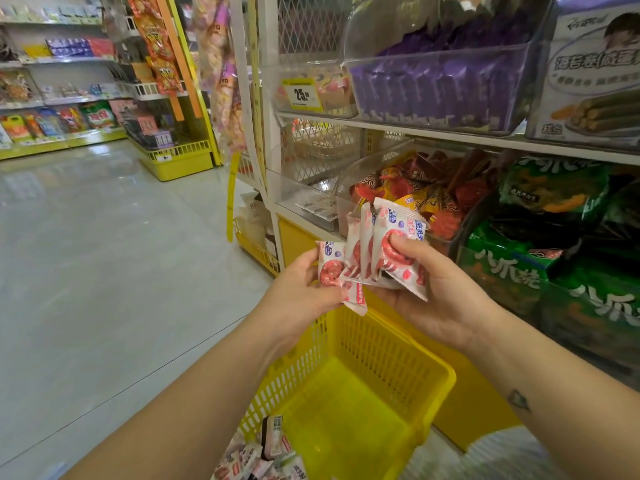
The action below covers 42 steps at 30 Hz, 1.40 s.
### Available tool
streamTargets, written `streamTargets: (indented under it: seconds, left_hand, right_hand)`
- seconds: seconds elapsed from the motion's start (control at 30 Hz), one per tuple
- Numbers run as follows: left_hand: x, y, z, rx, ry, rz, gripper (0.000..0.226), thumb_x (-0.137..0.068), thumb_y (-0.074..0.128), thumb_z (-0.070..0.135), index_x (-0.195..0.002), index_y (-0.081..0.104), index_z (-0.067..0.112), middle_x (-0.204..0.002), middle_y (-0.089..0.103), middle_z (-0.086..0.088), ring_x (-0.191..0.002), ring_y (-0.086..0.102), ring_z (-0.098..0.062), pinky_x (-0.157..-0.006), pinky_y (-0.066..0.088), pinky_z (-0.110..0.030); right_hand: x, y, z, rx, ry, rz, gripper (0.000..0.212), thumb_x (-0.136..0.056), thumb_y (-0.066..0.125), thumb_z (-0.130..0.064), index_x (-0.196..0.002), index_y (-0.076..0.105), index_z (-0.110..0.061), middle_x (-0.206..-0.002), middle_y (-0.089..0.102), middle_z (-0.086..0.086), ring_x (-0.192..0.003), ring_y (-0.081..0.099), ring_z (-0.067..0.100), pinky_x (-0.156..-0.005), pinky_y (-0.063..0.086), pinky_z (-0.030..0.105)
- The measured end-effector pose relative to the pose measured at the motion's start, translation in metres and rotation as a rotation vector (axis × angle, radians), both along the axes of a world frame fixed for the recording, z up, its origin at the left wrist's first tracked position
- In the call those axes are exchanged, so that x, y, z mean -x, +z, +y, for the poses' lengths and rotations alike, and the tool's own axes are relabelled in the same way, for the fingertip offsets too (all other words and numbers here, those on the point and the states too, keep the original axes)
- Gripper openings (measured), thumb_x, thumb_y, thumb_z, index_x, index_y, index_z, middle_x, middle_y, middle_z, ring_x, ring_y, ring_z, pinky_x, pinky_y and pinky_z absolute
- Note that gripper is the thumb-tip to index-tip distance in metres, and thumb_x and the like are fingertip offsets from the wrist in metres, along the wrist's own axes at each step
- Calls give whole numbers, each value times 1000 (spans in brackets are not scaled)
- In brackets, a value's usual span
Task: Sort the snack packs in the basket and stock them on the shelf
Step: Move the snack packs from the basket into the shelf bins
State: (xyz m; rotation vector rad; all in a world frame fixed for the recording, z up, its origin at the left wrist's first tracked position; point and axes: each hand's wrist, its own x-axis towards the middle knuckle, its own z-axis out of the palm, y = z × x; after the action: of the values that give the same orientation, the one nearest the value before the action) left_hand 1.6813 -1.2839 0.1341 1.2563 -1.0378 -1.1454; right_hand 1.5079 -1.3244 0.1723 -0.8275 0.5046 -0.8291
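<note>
I am holding a fan of small pink-and-white foil snack packs (372, 244) between both hands, above the far rim of a yellow plastic mesh basket (391, 344). My right hand (436, 289) is clamping most of the fan, with the thumb pressing on the front pack and the fingers curling behind. My left hand (301, 289) is pinching the leftmost pack, fingers closing round its edge. A heap of loose mixed packs (266, 448) is lying in the near left corner of the basket.

Just beyond my hands, to the right, a white store shelf (433, 131) is carrying clear plastic bins. One low clear bin (304, 199) is lying just behind the fan.

I judge that I am sorting, gathering like packs into one bundle. The next move is calling for squaring the fan into one hand, then finding the matching bin. The upper clear bin with pinkish packs (334, 90) looks likely, though I cannot tell for sure.
</note>
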Motion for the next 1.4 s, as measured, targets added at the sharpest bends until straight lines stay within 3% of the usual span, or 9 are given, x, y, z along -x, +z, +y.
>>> streamTargets:
  seconds: [0.13, 0.33, 0.43, 0.67, 0.8, 0.97, 1.07, 1.17, 1.4]
  left_hand:
    - [1, 1, -3, 54, 69, -131, 75, -69, 79, -5, -133, 52, 21, -108, 72, 7, -101, 68, -12, -86, 55, -34]
    - [11, 20, -4, 89, -16, 247, 58, -92, 50, -5, -145, 38, 17, -114, 70, -7, -101, 69, -22, -87, 56, -42]
    - [32, 38, 3, 128, -103, 227, 50, -96, 47, 28, -145, 37, 26, -122, 67, -3, -108, 66, -22, -97, 49, -49]
    - [103, 92, 19, 277, -139, -53, 113, -56, 61, 88, -149, 12, 46, -153, 34, 13, -138, 38, -14, -113, 30, -51]
    - [142, 133, 30, 440, -166, -79, 103, -63, 63, 73, -148, 14, 42, -147, 40, 14, -132, 43, -5, -111, 35, -39]
    - [185, 180, 31, 494, -341, 101, 98, -77, 66, 45, -154, 8, 30, -149, 42, 0, -133, 45, -16, -113, 34, -43]
    - [219, 203, 32, 527, -494, 191, 77, -79, 60, 38, -148, 33, 17, -134, 59, -6, -107, 64, -11, -83, 54, -23]
    - [253, 221, 30, 579, -664, 99, 41, -87, 52, 38, -123, 58, 20, -107, 72, 4, -97, 67, -6, -76, 53, -19]
    - [324, 263, 31, 634, -764, -268, 31, -105, 22, 39, -118, 50, 39, -102, 66, 34, -102, 57, 17, -80, 42, -1]
  right_hand:
    - [-2, -4, 1, 47, -15, 83, 38, -77, 62, -25, -110, 69, -7, -115, 68, 17, -114, 61, 34, -103, 44, 48]
    - [9, 8, 13, 265, -2, 121, 44, -83, 56, -26, -119, 62, -2, -115, 68, 15, -105, 67, 25, -87, 55, 34]
    - [14, 18, 24, 413, -130, 163, 47, -88, 52, -23, -134, 49, -10, -123, 65, 10, -111, 64, 23, -91, 54, 32]
    - [55, 65, 51, 761, -332, 418, 35, -99, 39, -37, -133, 40, -36, -125, 59, -16, -111, 57, -4, -90, 46, 12]
    - [91, 101, 54, 866, -335, 396, 41, -92, 40, -57, -131, 40, -46, -125, 59, -23, -113, 56, -6, -97, 46, 21]
    - [141, 145, 65, 896, -281, 269, 55, -90, 57, -46, -140, 42, -28, -134, 58, -2, -124, 55, 18, -107, 41, 40]
    - [177, 170, 75, 930, -405, 327, 51, -88, 60, -34, -136, 46, -25, -129, 62, -1, -119, 59, 18, -102, 45, 38]
    - [216, 189, 90, 969, -525, 353, 44, -85, 63, -32, -127, 52, -26, -121, 67, -2, -111, 64, 16, -92, 53, 28]
    - [302, 232, 98, 947, -749, 508, 36, -81, 72, -26, -114, 57, -26, -101, 74, -3, -91, 72, 14, -73, 58, 24]
